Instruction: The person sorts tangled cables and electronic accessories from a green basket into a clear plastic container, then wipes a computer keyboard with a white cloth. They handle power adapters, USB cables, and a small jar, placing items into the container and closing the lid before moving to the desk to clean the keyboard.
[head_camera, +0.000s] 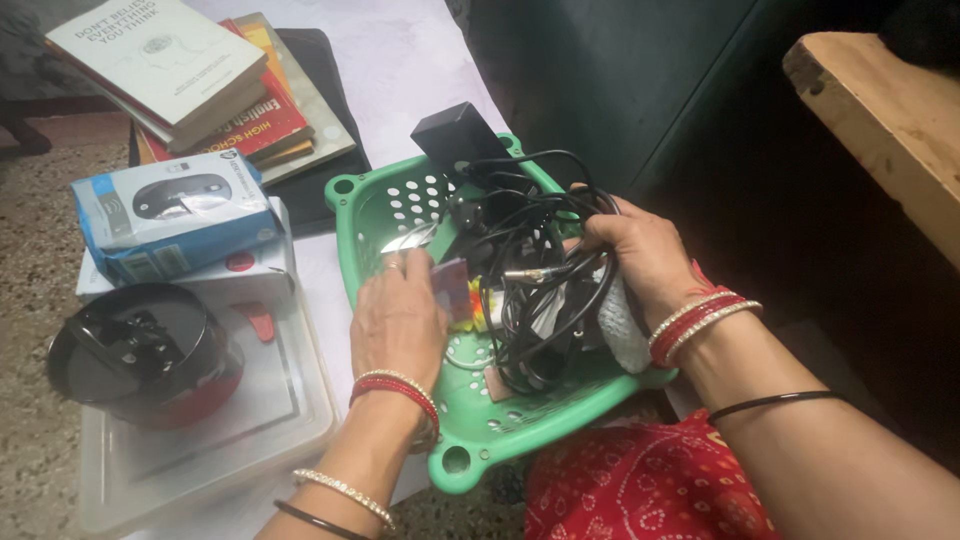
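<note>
A green perforated plastic basket (372, 205) sits in front of me, filled with tangled black cables (530, 270), a black power adapter (455, 140) and a white cloth (622, 325). My left hand (397, 318) reaches into the basket's left side and pinches a small colourful card or packet (455, 292). My right hand (640, 252) is on the basket's right side, its fingers closed around the bundle of black cables. Both wrists wear red and white bangles.
Left of the basket lie a blue computer-mouse box (170, 210) on a white box, a black round device (140, 350) on a clear plastic lid (250, 430), and a stack of books (200, 80). A wooden surface (890, 120) stands at the far right.
</note>
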